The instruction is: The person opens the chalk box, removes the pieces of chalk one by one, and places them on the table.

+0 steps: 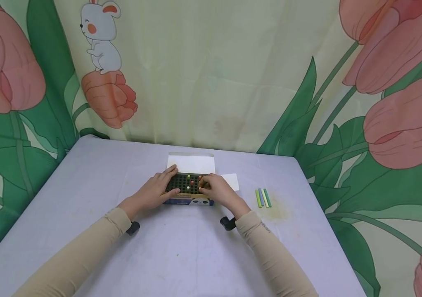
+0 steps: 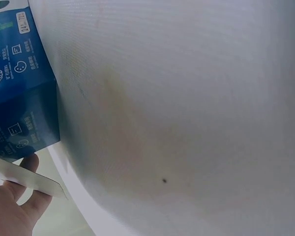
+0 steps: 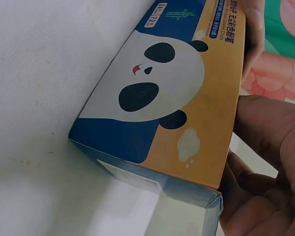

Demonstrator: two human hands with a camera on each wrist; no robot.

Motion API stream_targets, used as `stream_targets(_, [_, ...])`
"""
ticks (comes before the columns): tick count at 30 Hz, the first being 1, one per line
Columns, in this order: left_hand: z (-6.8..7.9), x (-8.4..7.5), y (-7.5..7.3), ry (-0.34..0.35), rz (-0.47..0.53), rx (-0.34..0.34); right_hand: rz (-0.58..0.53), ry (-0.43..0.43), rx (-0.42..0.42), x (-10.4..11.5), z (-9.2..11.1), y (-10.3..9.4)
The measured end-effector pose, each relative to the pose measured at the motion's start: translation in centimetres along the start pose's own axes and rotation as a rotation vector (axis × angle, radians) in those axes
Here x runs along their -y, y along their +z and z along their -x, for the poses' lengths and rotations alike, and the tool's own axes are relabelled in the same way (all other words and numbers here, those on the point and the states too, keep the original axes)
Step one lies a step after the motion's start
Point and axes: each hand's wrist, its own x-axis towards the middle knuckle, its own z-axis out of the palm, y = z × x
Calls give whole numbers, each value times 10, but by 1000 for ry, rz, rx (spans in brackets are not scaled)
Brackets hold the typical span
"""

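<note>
An opened chalk box (image 1: 190, 201) stands on the table, its blue and orange front with a panda face toward me. Its dark holed insert (image 1: 175, 181) holds a few coloured chalk sticks, among them a yellow stick (image 1: 188, 177) and a white stick (image 1: 188, 187). My left hand (image 1: 154, 189) rests over the box's left end, fingers extended and thumb along the front edge. At the right end, my right hand (image 1: 216, 187) bends its fingers down to the holes and pinches a chalk stick (image 1: 200, 189), mostly hidden by the fingertips.
The white lid flap (image 1: 191, 163) is folded back behind the box, and a side flap (image 1: 231, 181) sticks out right. Several chalk sticks (image 1: 263, 198) lie side by side on the white-covered table (image 1: 196, 255), right of the box. A flowered curtain (image 1: 196, 82) hangs behind.
</note>
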Motion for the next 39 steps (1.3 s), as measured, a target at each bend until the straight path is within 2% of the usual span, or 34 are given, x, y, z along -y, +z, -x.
stream_targets(16, [0,-3,-1,-7,8,0,61,-30,-10,1,3,1])
stream_targets(39, [1,0,0,-4,8,-5,46,-53,-7,4,4,-1])
